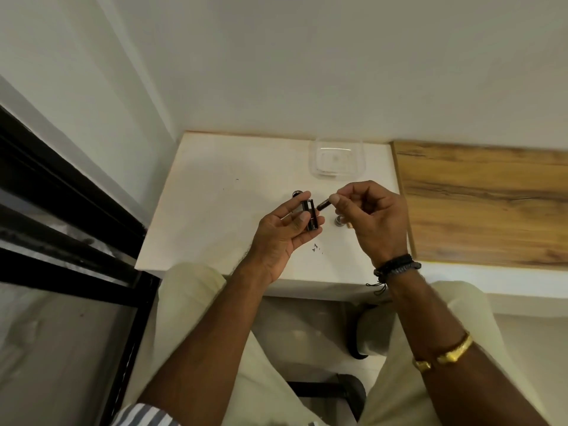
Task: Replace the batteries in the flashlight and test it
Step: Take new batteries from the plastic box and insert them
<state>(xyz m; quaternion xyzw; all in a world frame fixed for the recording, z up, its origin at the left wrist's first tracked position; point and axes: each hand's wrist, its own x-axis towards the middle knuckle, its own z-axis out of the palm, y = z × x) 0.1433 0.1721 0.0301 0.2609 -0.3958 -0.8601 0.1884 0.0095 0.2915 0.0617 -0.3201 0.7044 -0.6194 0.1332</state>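
The right arm wears black bracelets and a gold bangle.

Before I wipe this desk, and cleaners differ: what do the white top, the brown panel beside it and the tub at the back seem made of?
White top: smooth, faintly glossy, probably laminate or painted board; which, I cannot tell. Brown panel: dark grain streaks, matt; wood or wood-print laminate. Tub: clear plastic, likely; the top shows through its walls.
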